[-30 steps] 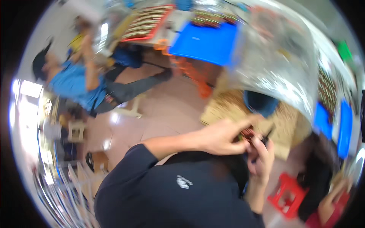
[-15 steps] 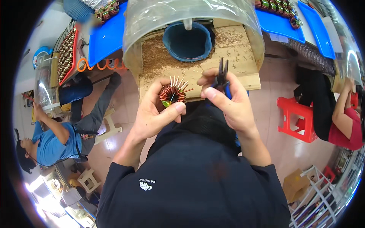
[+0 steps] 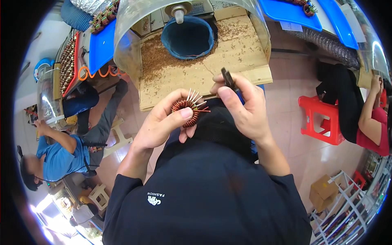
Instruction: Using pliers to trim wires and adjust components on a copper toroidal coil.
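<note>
Between the thumb and fingers of my left hand [image 3: 161, 122] sits a copper-wound toroidal coil [image 3: 177, 105], its several pale wire ends sticking up and one reddish lead pointing right. The left thumb lies across the coil's face and hides part of it. To the right, my right hand [image 3: 245, 108] grips a pair of pliers [image 3: 228, 78] with dark jaws pointing up and a bit of blue handle showing. The fingers cover most of the handles. Coil and pliers are apart, just in front of the wooden board's near edge.
Ahead, a clear curved hood [image 3: 126, 45] covers a board [image 3: 241, 61] strewn with copper-coloured scraps and a blue round bin [image 3: 165, 38]. Blue trays [image 3: 96, 59] with coils flank it. A red stool [image 3: 316, 102] stands right; people sit at both sides.
The coil has turned in my left hand, and the thumb has shifted onto its face. The plier jaws now look closer together and tilt left. The view has shifted slightly.
</note>
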